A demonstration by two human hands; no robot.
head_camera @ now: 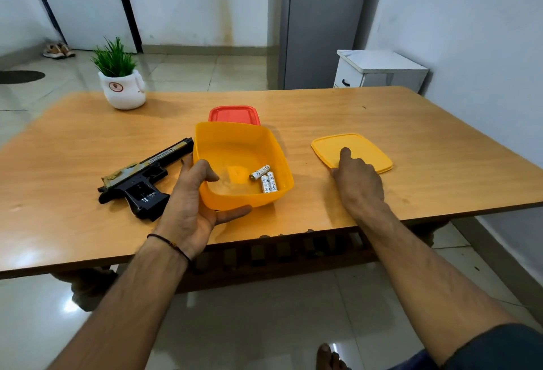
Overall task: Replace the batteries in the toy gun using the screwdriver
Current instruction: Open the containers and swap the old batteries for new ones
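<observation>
A black and gold toy gun [141, 178] lies on its side on the wooden table [411, 123], left of an open yellow box [241, 146]. Its grip shows an open battery bay. Three white batteries [266, 179] lie in the box's right corner. My left hand [194, 196] grips the box's near left corner, fingers curled over the rim and thumb along the front wall. My right hand [357, 177] rests on the near edge of the yellow lid [352, 151], index finger stretched out on it. No screwdriver is visible.
A red-lidded box [234, 114] stands just behind the yellow box. A white pot with a green plant [122, 87] sits at the table's far left. A white cabinet [379, 70] stands beyond the far right edge. My foot [330, 358] shows below the table's near edge.
</observation>
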